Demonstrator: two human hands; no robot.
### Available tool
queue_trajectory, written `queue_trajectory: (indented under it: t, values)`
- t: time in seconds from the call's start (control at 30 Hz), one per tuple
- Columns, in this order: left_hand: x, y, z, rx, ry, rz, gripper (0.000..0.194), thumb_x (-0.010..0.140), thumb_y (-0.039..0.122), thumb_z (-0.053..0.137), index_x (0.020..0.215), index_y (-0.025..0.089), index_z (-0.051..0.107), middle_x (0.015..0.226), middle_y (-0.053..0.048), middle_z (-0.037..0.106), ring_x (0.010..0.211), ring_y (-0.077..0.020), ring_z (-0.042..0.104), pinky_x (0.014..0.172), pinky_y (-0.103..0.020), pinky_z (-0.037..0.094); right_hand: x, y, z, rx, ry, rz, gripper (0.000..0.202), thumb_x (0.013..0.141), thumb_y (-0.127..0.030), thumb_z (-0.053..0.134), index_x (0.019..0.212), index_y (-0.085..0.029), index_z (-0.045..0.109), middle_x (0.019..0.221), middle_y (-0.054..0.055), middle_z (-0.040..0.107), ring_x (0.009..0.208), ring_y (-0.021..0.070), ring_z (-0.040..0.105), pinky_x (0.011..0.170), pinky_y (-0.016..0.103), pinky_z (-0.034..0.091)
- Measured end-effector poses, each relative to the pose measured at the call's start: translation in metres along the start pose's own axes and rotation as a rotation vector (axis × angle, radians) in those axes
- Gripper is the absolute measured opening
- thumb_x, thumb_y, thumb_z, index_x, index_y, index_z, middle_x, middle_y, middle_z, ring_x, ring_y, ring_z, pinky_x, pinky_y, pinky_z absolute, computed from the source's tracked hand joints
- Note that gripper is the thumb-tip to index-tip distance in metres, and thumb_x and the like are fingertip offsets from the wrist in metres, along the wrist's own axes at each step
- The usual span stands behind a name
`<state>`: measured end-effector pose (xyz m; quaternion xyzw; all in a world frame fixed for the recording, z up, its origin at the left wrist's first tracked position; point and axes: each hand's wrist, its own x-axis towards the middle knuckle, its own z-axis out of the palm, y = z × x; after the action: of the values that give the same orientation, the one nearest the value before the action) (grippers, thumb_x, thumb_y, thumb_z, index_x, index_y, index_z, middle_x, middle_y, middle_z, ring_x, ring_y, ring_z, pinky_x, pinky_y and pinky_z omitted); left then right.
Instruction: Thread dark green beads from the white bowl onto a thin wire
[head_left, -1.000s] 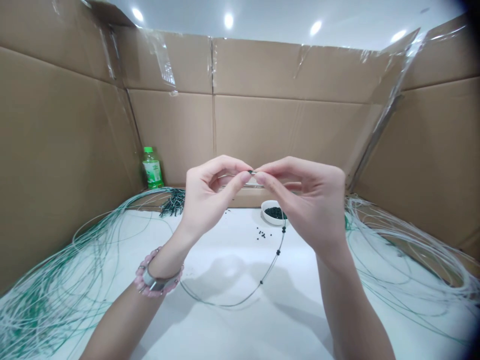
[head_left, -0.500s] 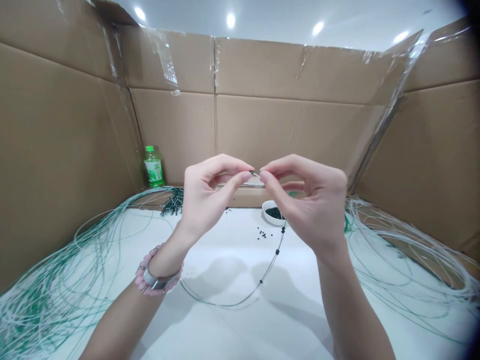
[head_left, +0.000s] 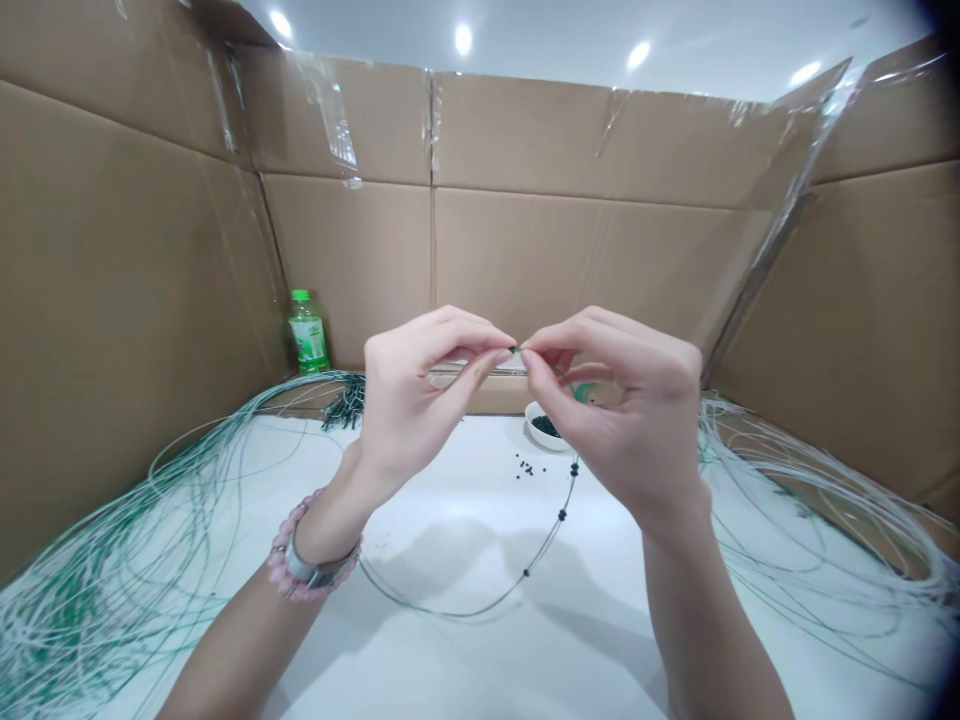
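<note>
My left hand [head_left: 420, 390] pinches a small dark bead [head_left: 514, 349] between thumb and forefinger. Fingertip to fingertip with it, my right hand [head_left: 622, 400] is closed in a pinch on a thin green cord [head_left: 564, 378] at the bead. Part of this cord is hidden behind the right hand. Below, a beaded strand [head_left: 547, 543] with several black beads hangs from the right hand and curves over the white table [head_left: 450, 670] toward my left wrist. A white bowl [head_left: 534, 436] of tiny black beads stands behind the right hand, with loose black beads [head_left: 529, 468] scattered before it.
Bundles of green and white cords [head_left: 112, 540] spread along the left, with more white cords [head_left: 847, 490] on the right. Dark-tipped cord ends [head_left: 345, 402] lie at the back left near a green bottle [head_left: 308, 335]. Cardboard walls [head_left: 570, 250] enclose the table.
My hands have drawn closer together, the fingertips almost meeting at the bead. Green cord now shows between them where a pale piece showed before. The hanging strand has shifted slightly right and down.
</note>
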<state>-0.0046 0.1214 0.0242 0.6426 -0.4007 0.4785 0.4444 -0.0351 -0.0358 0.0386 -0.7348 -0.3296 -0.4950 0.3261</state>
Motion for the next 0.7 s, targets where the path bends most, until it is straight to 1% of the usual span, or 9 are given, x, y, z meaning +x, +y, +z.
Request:
queue_trajectory:
  t: [0.1,0.23,0.37,0.5,0.7]
  values:
    - [0.000,0.000,0.000,0.014,-0.007,0.013,0.005,0.081,0.021,0.067,0.084,0.020,0.071,0.081,-0.003,0.069,0.072,-0.0124,0.063,0.065,-0.023,0.052,0.000,0.000,-0.001,-0.038,-0.006,-0.035,0.015,0.080,-0.009,0.058,0.072,-0.020,0.062,0.065,-0.001,0.054,0.055,0.0090,0.049,0.055,0.021,0.045]
    - [0.001,0.001,-0.002,0.079,-0.028,0.042,0.005,0.082,0.020,0.066,0.083,0.020,0.070,0.080,-0.002,0.069,0.072,-0.0123,0.063,0.065,-0.022,0.053,0.001,-0.003,-0.002,-0.144,-0.039,-0.083,0.016,0.082,-0.010,0.055,0.072,-0.021,0.061,0.066,-0.001,0.056,0.056,0.0092,0.050,0.054,0.021,0.041]
    - [0.002,0.003,-0.004,0.173,-0.055,0.116,0.008,0.083,0.018,0.063,0.083,0.020,0.070,0.080,-0.001,0.069,0.073,-0.0122,0.064,0.066,-0.022,0.054,0.000,-0.006,-0.004,-0.232,-0.053,-0.104,0.017,0.083,-0.009,0.054,0.070,-0.020,0.058,0.064,-0.001,0.053,0.056,0.0095,0.047,0.053,0.022,0.038]
    - [0.003,0.005,-0.005,0.229,-0.079,0.168,0.011,0.084,0.014,0.060,0.084,0.020,0.069,0.082,0.000,0.069,0.072,-0.0105,0.064,0.065,-0.019,0.054,-0.001,-0.009,-0.005,-0.279,-0.053,-0.106,0.018,0.082,-0.009,0.055,0.067,-0.019,0.056,0.063,-0.001,0.052,0.056,0.0097,0.045,0.052,0.023,0.036]
    - [0.004,0.008,-0.006,0.296,-0.102,0.233,0.013,0.084,0.010,0.059,0.084,0.020,0.068,0.082,0.000,0.069,0.070,-0.0089,0.063,0.062,-0.018,0.051,-0.001,-0.010,-0.007,-0.306,-0.045,-0.125,0.017,0.082,-0.008,0.054,0.069,-0.019,0.057,0.065,0.000,0.054,0.058,0.0100,0.047,0.053,0.023,0.037]
